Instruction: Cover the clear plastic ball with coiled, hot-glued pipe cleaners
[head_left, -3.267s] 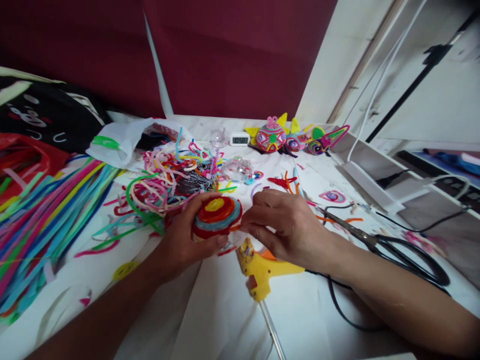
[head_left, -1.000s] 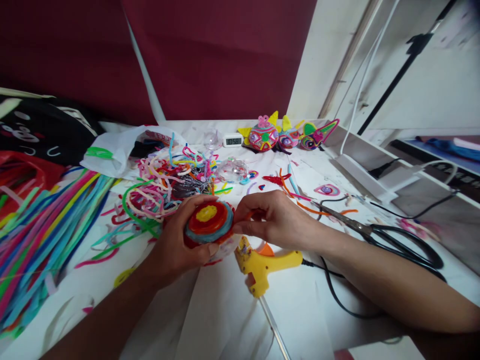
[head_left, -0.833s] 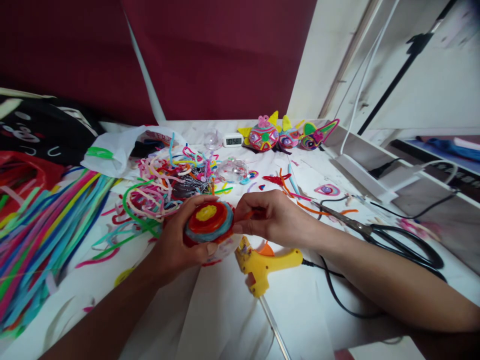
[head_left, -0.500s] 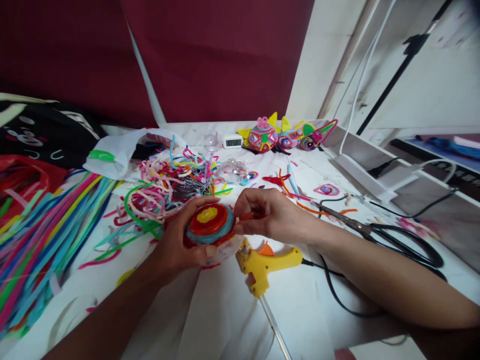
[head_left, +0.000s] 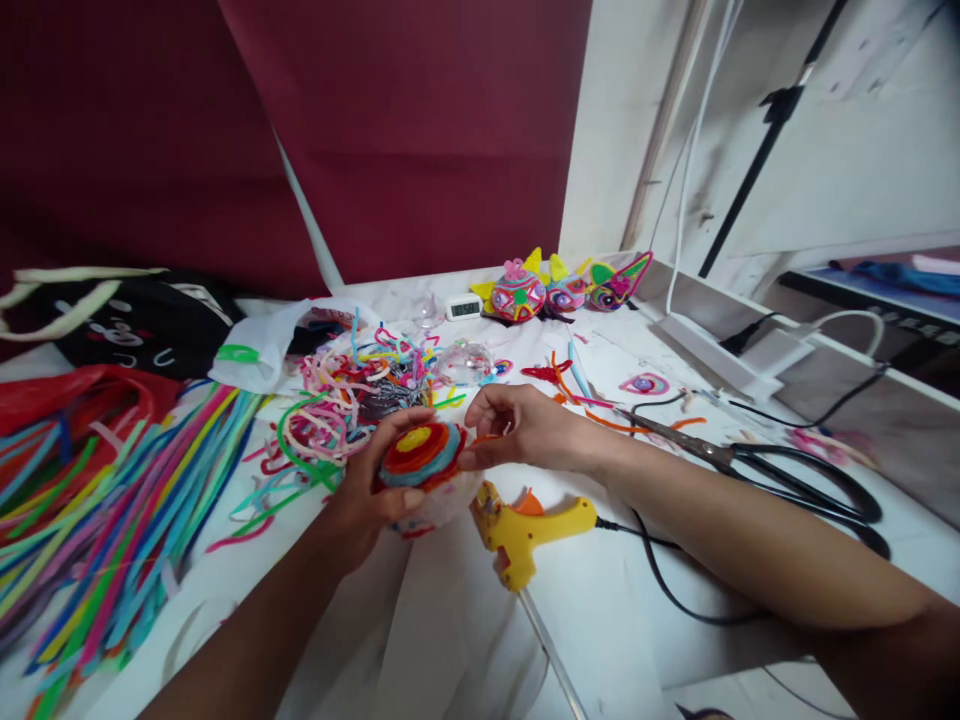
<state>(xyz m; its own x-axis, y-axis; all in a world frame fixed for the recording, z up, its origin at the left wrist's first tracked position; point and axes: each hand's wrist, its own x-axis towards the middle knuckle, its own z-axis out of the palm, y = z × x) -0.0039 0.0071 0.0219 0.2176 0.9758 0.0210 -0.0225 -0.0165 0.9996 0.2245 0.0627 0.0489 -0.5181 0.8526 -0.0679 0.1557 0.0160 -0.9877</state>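
Note:
My left hand [head_left: 371,490] is wrapped round the left side of a clear plastic ball [head_left: 442,505]. Coiled pipe cleaner [head_left: 422,455] covers the top of the ball in rings of yellow, red and light blue, with red outermost. At the ball's right edge, my right hand [head_left: 517,430] is closed in a pinch on an orange-red pipe cleaner end [head_left: 491,438], mostly hidden by the fingers. Just below that hand, a yellow hot glue gun [head_left: 536,530] lies on the white paper, a clear glue stick [head_left: 551,655] running out towards me.
Scissors [head_left: 720,455] and black cable lie to the right. Long pipe cleaners [head_left: 150,510] spread over the left, with a tangled heap [head_left: 337,390] behind my left hand. Decorated ball figures [head_left: 519,290], a small clock [head_left: 463,306] and another clear ball [head_left: 465,362] stand further back.
The ball has tilted, so more of its clear lower part shows. My right fingers stay at its edge, slightly further left. The whole view has shifted a little.

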